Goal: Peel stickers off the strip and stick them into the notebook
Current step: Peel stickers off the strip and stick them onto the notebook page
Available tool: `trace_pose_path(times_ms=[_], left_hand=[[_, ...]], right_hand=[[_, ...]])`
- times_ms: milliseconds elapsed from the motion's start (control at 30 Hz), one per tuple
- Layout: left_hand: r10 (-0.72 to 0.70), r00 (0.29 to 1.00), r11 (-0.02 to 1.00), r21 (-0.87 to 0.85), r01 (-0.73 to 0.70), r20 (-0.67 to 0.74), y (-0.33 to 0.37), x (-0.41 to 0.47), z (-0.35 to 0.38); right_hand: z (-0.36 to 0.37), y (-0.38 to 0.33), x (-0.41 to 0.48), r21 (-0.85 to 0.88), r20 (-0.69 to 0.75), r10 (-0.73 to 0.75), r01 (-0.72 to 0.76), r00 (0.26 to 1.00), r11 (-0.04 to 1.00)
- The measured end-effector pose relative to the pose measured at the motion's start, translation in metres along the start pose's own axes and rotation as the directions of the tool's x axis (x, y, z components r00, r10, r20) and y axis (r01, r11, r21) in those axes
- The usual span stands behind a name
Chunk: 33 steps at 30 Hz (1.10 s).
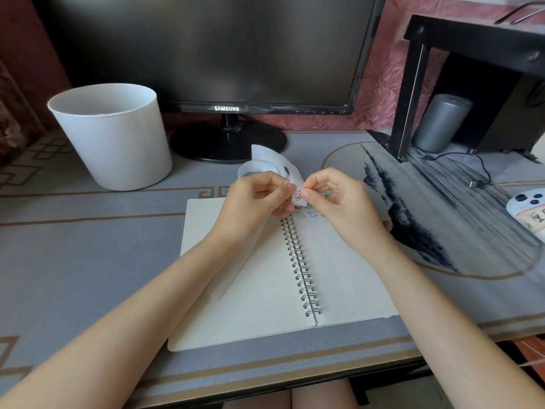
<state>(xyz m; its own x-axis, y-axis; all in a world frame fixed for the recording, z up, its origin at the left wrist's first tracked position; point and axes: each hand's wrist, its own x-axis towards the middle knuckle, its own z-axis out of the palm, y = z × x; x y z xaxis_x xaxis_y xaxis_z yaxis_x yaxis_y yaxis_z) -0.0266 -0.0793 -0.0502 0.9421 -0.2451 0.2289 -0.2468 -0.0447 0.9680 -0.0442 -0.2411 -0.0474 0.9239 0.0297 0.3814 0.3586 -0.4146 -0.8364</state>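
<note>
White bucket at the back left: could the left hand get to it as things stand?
Probably yes: nothing stands between the left hand and the white bucket, but its fingers pinch the sticker strip while the right hand pinches a sticker.

Matt paper notebook (265, 278), shiny metal spiral (300, 264).

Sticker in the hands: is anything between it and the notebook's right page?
Nothing visible blocks it. The right hand pinches the sticker over the notebook, while the left hand holds the strip. A few stuck stickers sit at the right page's top; below them it is bare.
</note>
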Motion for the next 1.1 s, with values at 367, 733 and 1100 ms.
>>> trace_pose_path(times_ms=[367,733,1100], left_hand=[[-0.040,0.996,0.999,0.014,0.041,-0.080,-0.002,0.003,-0.005],[-0.034,0.997,0.999,0.029,0.036,-0.069,-0.001,0.002,-0.004],[-0.037,0.997,0.999,0.031,0.039,-0.068,-0.001,0.002,-0.003]], right_hand=[[-0.006,-0.006,-0.006,-0.088,0.008,-0.150,0.151,0.989,0.985],[-0.019,-0.006,-0.007,0.018,0.185,0.341,-0.350,0.922,0.937],[-0.014,-0.002,-0.007,-0.050,0.192,0.401,-0.399,0.896,0.916]])
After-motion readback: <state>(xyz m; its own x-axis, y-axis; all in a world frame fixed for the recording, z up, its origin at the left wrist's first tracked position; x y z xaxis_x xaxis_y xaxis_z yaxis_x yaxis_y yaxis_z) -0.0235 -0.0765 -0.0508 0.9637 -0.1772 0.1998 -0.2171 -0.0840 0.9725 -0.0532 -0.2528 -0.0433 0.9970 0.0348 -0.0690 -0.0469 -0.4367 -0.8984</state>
